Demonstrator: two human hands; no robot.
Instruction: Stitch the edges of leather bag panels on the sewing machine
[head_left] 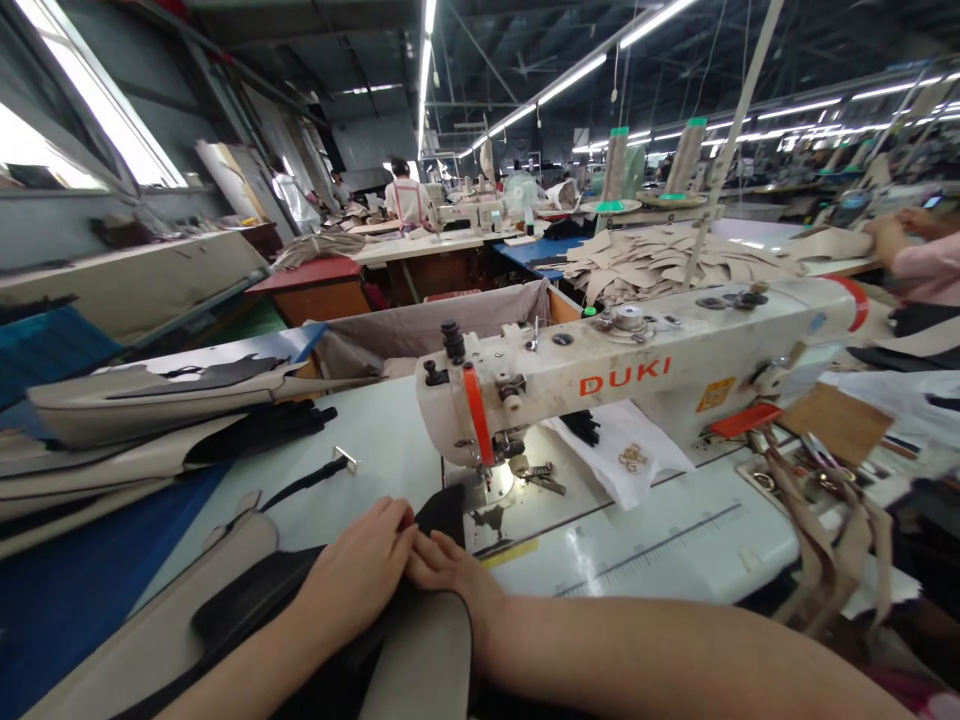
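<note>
A large piece of beige and black sheet material (420, 660), perhaps leather or coated fabric, lies across the near side of the sewing table. My left hand (367, 555) is closed on its black part, fingers bent. Right beside it, almost touching, my right hand (457, 580) grips the same piece near its folded edge; the fingertips are partly hidden. A black end (442, 515) of the piece sticks out past my fingers, just short of the needle and presser foot (491, 485) of the white sewing machine (622, 370).
Stacked beige-and-black panels (165, 400) lie on the left. A black strap with a metal buckle (315, 480) is on the table. White sheeting (622, 460) with small gold-coloured fittings lies behind the needle. Beige straps (832, 540) hang at right. A co-worker's arm (900, 245) shows far right.
</note>
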